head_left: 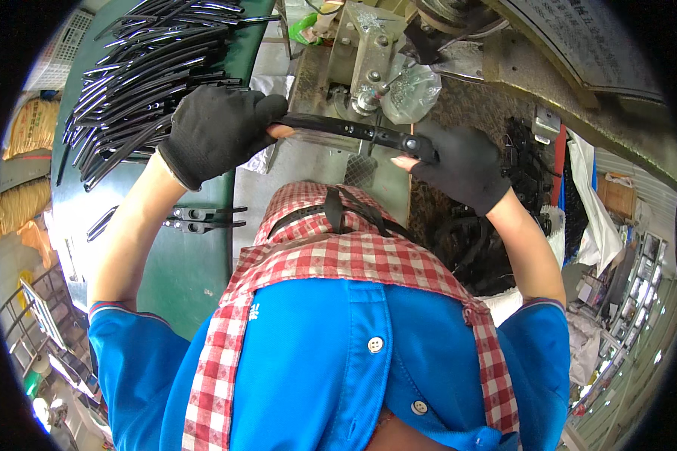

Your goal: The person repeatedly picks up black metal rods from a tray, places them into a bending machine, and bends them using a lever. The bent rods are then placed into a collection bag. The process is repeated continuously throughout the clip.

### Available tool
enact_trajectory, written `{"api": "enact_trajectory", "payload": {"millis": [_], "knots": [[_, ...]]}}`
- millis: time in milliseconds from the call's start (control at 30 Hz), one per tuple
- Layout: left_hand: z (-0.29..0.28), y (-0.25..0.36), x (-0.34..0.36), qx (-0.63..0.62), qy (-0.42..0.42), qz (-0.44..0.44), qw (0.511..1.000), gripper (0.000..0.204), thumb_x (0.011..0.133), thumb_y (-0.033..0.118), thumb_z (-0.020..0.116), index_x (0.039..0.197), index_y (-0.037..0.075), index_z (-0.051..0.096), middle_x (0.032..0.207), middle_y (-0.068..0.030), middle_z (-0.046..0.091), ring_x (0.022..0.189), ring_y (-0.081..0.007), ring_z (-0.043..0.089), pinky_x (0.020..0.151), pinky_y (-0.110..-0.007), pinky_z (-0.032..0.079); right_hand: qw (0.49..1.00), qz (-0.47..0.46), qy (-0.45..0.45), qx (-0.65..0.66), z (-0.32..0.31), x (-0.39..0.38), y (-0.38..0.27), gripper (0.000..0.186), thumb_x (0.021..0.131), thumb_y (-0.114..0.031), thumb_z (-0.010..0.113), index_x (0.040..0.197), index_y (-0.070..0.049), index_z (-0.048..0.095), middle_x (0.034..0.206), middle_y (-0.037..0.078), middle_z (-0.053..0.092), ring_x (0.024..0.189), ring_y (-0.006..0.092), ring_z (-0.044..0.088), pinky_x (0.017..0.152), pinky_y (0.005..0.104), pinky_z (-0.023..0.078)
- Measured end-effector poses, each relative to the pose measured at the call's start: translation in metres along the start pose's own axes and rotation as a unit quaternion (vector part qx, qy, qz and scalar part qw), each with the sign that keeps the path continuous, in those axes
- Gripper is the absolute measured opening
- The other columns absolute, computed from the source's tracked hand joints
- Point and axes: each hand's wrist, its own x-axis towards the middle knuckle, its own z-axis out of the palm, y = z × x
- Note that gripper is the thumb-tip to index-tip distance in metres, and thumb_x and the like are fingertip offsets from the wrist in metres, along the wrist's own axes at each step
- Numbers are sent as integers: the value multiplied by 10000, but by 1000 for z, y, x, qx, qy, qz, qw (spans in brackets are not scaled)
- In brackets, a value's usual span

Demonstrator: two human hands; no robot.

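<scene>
Between my hands lies a slim, slightly curved black wiper arm [331,125], held level with rivets and holes along its side. My left hand [218,131], in a black glove with a bare fingertip showing, is closed on its left end. Its right end, with a round silver rivet, is in the closed grip of my gloved right hand [466,165]. Just behind the arm stands the metal head [370,98] of a bench machine; I cannot tell whether the two touch.
Many similar black arms [158,68] are heaped on a green table [203,278] at left, with a few lying apart [195,219]. More dark parts [474,248] are piled at right. A clear plastic bag [414,94] hangs by the machine [368,45].
</scene>
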Motion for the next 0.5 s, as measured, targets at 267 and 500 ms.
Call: {"api": "enact_trajectory", "payload": {"millis": [267, 500], "knots": [[-1, -6, 15, 11, -8, 40, 999, 280, 882, 392, 547, 865, 114, 522, 583, -93, 553, 533, -305, 579, 462, -404, 439, 993, -53, 102, 18, 14, 9, 8, 338, 761, -402, 713, 918, -109, 654, 659, 127, 600, 592, 310, 606, 543, 383, 465], [8, -11, 32, -33, 19, 33, 999, 279, 891, 378, 547, 903, 100, 523, 591, -118, 569, 560, -343, 579, 493, -428, 439, 974, -67, 203, -77, 8, 16, 20, 361, 764, -425, 698, 896, -96, 631, 686, 130, 606, 623, 322, 608, 557, 389, 467]]}}
